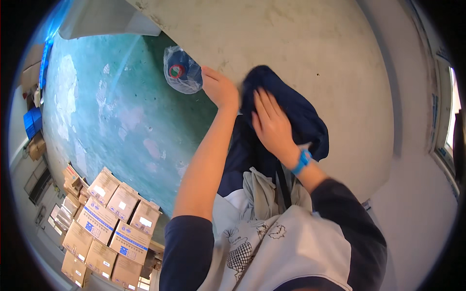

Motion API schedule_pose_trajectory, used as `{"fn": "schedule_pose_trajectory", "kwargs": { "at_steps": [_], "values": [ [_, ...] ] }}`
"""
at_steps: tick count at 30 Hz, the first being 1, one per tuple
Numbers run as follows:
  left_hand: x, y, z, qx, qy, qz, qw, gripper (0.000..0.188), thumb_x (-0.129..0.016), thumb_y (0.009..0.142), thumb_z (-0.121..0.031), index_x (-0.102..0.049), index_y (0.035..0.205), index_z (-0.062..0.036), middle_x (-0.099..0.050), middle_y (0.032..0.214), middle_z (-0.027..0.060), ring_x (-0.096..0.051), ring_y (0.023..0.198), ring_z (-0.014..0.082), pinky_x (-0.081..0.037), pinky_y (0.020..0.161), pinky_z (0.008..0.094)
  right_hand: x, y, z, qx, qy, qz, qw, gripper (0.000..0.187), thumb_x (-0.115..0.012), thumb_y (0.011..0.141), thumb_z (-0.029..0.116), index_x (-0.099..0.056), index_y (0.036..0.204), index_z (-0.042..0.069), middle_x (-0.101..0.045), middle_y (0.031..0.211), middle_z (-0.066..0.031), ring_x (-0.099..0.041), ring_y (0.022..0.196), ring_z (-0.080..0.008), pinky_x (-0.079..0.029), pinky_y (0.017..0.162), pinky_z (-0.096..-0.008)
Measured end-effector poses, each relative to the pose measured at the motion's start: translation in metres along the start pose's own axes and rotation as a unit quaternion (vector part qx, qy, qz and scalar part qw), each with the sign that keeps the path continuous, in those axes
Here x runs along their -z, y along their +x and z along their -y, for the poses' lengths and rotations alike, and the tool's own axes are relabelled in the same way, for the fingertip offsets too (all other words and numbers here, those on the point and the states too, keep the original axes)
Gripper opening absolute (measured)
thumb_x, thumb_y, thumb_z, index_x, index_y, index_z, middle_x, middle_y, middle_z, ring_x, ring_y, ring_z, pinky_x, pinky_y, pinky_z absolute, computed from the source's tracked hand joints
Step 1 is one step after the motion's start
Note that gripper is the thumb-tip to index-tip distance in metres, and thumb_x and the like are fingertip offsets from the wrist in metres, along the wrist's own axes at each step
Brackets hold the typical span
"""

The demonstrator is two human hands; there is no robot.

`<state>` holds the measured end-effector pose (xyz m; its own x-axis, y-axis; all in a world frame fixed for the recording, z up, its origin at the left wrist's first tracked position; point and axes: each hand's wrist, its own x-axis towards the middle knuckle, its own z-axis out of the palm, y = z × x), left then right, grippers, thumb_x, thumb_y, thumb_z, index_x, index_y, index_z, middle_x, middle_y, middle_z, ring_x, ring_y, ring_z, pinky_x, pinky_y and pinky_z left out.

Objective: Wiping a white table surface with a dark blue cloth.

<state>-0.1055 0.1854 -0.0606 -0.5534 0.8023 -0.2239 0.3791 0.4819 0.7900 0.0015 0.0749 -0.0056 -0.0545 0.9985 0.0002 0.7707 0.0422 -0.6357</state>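
Observation:
A bundle of dark navy cloth (296, 109) lies on the beige tabletop (310, 43), close against my body. My right hand (274, 127) rests flat on it, fingers stretched out, with a blue watch on the wrist. Over the table's left edge is my left hand (221, 89), slightly blurred; its fingers point up and left, and their undersides are hidden. Beside those fingertips in the view is a blue bottle (180, 71) with a red and green cap, wrapped in clear plastic. Whether the left hand touches it I cannot tell.
Stacked cardboard boxes (104, 223) stand at lower left on the worn green floor (126, 111). A pale panel (109, 19) shows at upper left. A light wall (407, 203) runs along the right. A patterned grey apron (291, 237) covers my front.

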Motion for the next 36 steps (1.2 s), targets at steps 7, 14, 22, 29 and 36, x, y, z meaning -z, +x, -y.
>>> {"fn": "schedule_pose_trajectory", "kwargs": {
  "at_steps": [7, 14, 22, 29, 36],
  "values": [
    [0.001, -0.002, -0.005, -0.008, -0.009, 0.002, 1.000, 0.056, -0.030, 0.108, -0.032, -0.057, 0.113, 0.0163, -0.062, 0.112, 0.0348, -0.057, 0.105, 0.0492, -0.045, 0.089, 0.0462, 0.045, -0.107, -0.028, -0.075, -0.034, 0.115, 0.990, 0.051, -0.063, 0.086, 0.007, -0.054, 0.136, 0.000, -0.054, 0.141, -0.0173, -0.059, 0.121, -0.0299, -0.047, 0.098, -0.0376],
    [0.001, 0.005, 0.006, -0.005, 0.018, -0.006, 1.000, 0.056, -0.029, 0.108, -0.032, -0.058, 0.112, 0.0150, -0.063, 0.110, 0.0344, -0.058, 0.103, 0.0486, -0.046, 0.088, 0.0467, 0.007, 0.006, 0.003, 0.042, 0.032, 0.001, 0.999, 0.041, -0.063, 0.086, 0.007, -0.060, 0.126, -0.003, -0.056, 0.138, -0.0183, -0.057, 0.122, -0.0340, -0.047, 0.100, -0.0389],
    [-0.004, 0.003, 0.004, -0.021, 0.013, -0.014, 1.000, 0.058, -0.028, 0.109, -0.034, -0.057, 0.112, 0.0163, -0.063, 0.109, 0.0357, -0.058, 0.100, 0.0487, -0.045, 0.086, 0.0477, 0.006, -0.047, -0.008, -0.062, 0.021, 0.064, 0.996, 0.047, -0.066, 0.084, 0.008, -0.060, 0.129, -0.001, -0.058, 0.136, -0.0186, -0.062, 0.115, -0.0334, -0.050, 0.096, -0.0406],
    [-0.001, 0.005, 0.004, -0.031, 0.005, 0.013, 0.999, 0.058, -0.028, 0.109, -0.033, -0.056, 0.113, 0.0177, -0.061, 0.113, 0.0363, -0.057, 0.104, 0.0486, -0.044, 0.089, 0.0474, 0.035, -0.108, -0.026, -0.095, -0.063, 0.058, 0.992, 0.062, -0.067, 0.088, 0.016, -0.046, 0.145, 0.006, -0.053, 0.139, -0.0222, -0.054, 0.123, -0.0402, -0.043, 0.103, -0.0454],
    [-0.006, 0.005, 0.013, -0.070, -0.028, -0.018, 0.997, 0.058, -0.028, 0.109, -0.032, -0.055, 0.110, 0.0184, -0.061, 0.108, 0.0367, -0.056, 0.095, 0.0486, -0.043, 0.084, 0.0479, 0.067, -0.164, -0.083, -0.082, -0.248, 0.015, 0.965, 0.053, -0.069, 0.085, 0.026, -0.056, 0.131, 0.002, -0.059, 0.126, -0.0211, -0.056, 0.111, -0.0405, -0.042, 0.101, -0.0489]
  ]
}}
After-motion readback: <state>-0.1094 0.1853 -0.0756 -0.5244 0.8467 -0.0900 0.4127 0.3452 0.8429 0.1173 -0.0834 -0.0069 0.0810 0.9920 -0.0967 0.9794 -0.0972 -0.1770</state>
